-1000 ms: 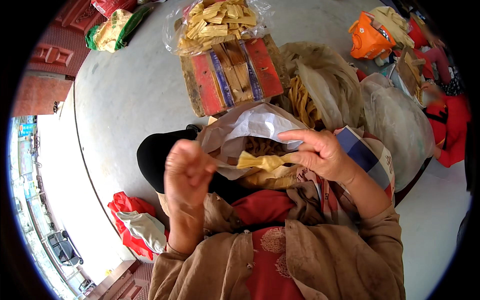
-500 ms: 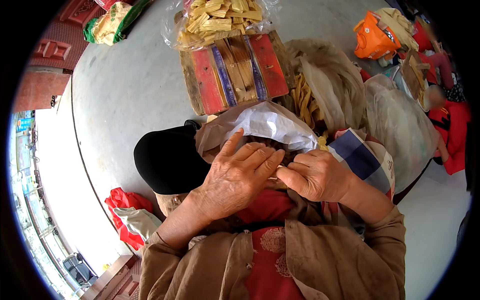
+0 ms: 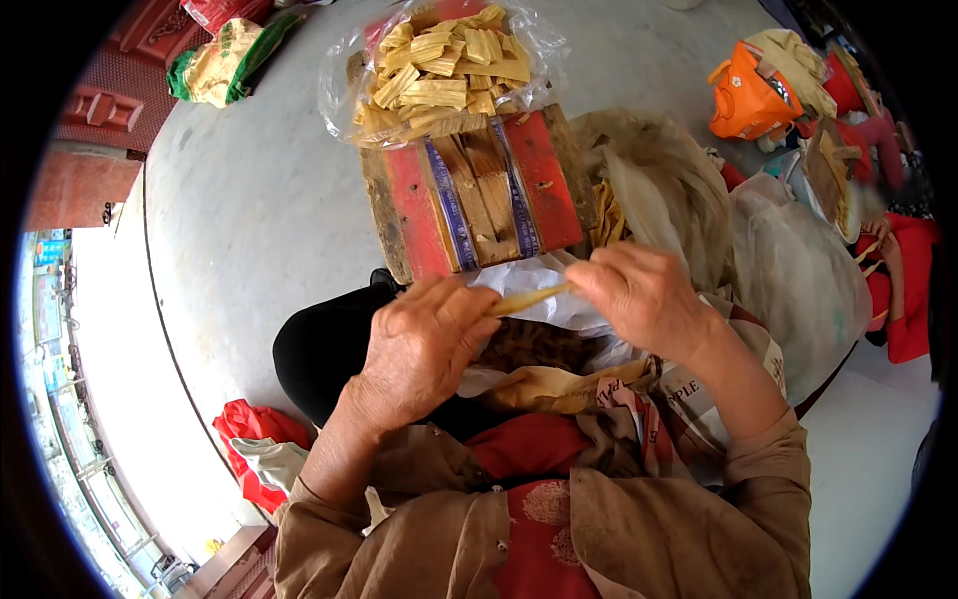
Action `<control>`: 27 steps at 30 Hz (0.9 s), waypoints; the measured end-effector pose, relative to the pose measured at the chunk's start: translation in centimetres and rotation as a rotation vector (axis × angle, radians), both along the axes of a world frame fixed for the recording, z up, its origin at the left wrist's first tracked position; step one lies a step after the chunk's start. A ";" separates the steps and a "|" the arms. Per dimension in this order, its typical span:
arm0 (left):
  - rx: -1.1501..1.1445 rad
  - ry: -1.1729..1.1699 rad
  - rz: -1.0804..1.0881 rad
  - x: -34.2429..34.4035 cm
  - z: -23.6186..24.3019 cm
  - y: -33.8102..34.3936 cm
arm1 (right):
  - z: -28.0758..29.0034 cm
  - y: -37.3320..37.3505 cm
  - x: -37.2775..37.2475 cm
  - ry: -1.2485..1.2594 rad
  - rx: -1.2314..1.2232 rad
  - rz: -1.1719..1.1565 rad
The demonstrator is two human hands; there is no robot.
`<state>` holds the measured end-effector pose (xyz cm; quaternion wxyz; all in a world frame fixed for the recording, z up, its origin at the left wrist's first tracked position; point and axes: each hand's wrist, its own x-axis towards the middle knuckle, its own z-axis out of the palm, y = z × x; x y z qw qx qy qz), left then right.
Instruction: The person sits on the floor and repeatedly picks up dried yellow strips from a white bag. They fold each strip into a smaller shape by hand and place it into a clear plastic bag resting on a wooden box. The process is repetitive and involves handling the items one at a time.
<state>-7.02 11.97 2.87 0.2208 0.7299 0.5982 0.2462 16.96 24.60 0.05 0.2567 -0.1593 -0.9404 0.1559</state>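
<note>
A flat pale-yellow strip (image 3: 527, 299), dry and fibrous-looking, is stretched between my hands. My left hand (image 3: 414, 339) grips one end with curled fingers, while my right hand (image 3: 647, 304) pinches the other end. Below them a white plastic bag (image 3: 569, 304) lies open in my lap, with brown dried pieces (image 3: 539, 344) inside. Just beyond stands a worn red wooden board (image 3: 407, 200), with two blue printed bands around a bare wood middle. On its far end several cut yellow pieces (image 3: 439, 92) lie heaped on clear plastic (image 3: 344, 105).
Right of the board sits a large translucent sack (image 3: 669, 190) with yellow strips (image 3: 609, 215), and another pale plastic bag (image 3: 798, 250). An orange bag (image 3: 748, 95) stands farther right. A person in red (image 3: 908, 280) handles a strip there. Red cloth (image 3: 249, 429) lies on the left.
Both hands have lifted and drawn apart, and the yellow strip now shows between them. The board and the heap sit lower in the picture.
</note>
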 end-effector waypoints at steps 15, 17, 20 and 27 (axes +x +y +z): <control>0.179 0.034 0.267 -2.6 -1.1 0.9 | -3.5 4.2 0.2 -0.005 -0.005 -0.149; 0.251 0.028 0.224 -0.8 -0.4 -0.3 | -2.3 1.9 0.7 0.016 0.066 -0.074; -0.030 -0.429 0.319 2.1 -1.0 -1.0 | -0.8 -0.5 -0.6 0.020 0.210 0.054; -0.722 -1.554 0.193 3.6 -1.1 -4.4 | -3.3 -2.8 0.2 0.159 0.002 0.048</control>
